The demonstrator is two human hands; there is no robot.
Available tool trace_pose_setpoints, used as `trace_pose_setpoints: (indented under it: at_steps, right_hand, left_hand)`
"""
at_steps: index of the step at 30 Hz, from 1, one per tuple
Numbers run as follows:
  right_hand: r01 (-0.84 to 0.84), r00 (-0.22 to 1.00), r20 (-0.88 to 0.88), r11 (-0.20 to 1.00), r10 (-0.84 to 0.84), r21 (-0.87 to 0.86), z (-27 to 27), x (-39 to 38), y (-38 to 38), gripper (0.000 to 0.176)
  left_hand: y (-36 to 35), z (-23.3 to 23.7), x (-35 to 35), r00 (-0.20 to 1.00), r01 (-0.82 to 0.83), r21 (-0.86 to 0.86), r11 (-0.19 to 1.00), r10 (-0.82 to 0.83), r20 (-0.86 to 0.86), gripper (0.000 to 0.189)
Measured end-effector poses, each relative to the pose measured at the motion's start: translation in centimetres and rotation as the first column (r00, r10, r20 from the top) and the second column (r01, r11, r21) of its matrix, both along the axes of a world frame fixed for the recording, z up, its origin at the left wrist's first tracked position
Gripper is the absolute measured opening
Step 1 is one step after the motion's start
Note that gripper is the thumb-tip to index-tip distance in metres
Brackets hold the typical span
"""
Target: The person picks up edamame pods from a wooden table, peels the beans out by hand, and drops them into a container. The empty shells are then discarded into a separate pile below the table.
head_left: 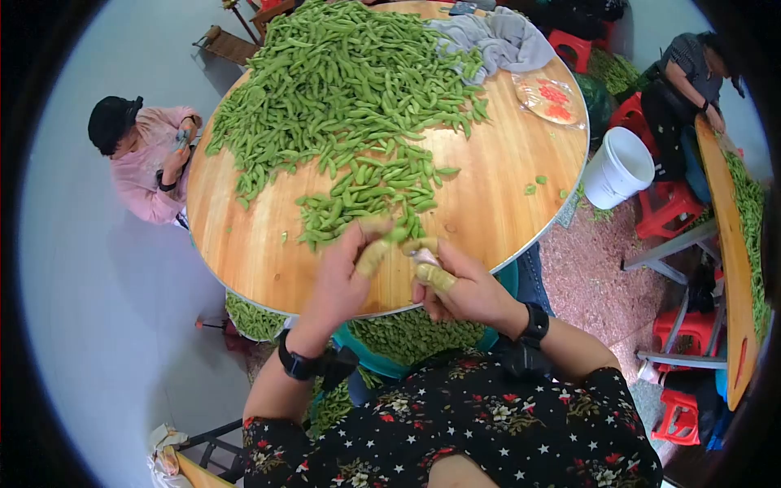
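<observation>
My left hand (346,264), with yellowish wraps on its fingers, pinches a green pod (396,235) over the near edge of the round wooden table (496,187). Close on its right is my right hand (455,281), also wrapped at the fingers, closed around a small pale, shiny object (425,258) that I cannot identify. Just beyond both hands lies a small group of pods (366,195), joined to a large heap of green pods (333,81). Below the table edge, a teal basin (504,285) holds many green pods.
A wrapped round item (549,99) and grey cloth (504,41) lie on the table's far right. A white bucket (618,168) stands right of the table. One person (150,154) sits at the left, another (691,85) at the right by a second wooden table (728,268). Red stools (667,209) stand nearby.
</observation>
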State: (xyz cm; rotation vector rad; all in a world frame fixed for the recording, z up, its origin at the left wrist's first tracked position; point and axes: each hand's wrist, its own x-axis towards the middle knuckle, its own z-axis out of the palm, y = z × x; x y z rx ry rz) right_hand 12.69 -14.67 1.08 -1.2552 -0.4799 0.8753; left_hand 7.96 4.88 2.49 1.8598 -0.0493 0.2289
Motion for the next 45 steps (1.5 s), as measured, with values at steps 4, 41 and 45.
trace_pose_setpoints:
  at_steps: [4,41,45]
  right_hand:
    - [-0.002,0.997,-0.074,0.999,0.005,0.048,-0.3,0.1,0.1,0.023]
    - [-0.054,0.594,0.768,0.965,0.238,-0.257,1.3,-1.2,-2.7,0.012]
    - [-0.383,0.878,0.190,0.882,0.440,-0.274,2.5,0.4,-2.8,0.012]
  left_hand:
    - [-1.3,-0.7,-1.3,0.964,-0.075,0.598,0.798,-0.096,0.248,0.026]
    - [-1.9,2.4,-5.6,0.991,0.137,0.526,0.840,-0.116,-0.074,0.013]
    - [-2.4,0.5,-5.7,0.954,0.048,0.582,0.812,-0.210,0.216,0.018]
